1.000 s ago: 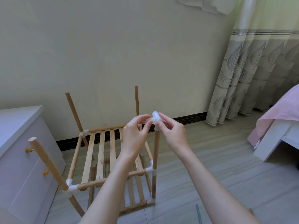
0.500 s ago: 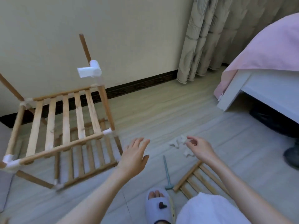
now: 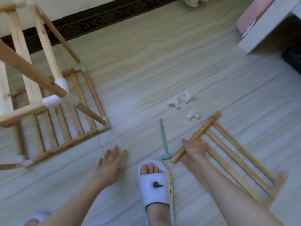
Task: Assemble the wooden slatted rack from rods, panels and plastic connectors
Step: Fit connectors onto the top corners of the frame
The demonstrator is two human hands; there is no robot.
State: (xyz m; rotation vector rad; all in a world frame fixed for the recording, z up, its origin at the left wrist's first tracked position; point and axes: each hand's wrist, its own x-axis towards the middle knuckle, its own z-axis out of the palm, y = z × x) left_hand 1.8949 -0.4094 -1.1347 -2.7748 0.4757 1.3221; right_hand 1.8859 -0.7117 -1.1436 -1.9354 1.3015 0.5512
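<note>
Wooden slatted panel (image 3: 231,154) lies on the floor (image 3: 146,70), long axis running away to the right; the right hand (image 3: 194,148) grips its near end rod, while the left hand (image 3: 110,162) hovers spread, farther off.

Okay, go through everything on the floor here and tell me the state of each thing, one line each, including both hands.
Partly built rack: standing, rods joined by white connectors.
Loose slatted panel: flat on the floor, unattached.
Right hand: gripping the panel's near end rod.
Left hand: open, fingers spread, low over the floor.
Spare white connectors: loose in a small cluster.
Green plastic hammer: lying unused.
</note>
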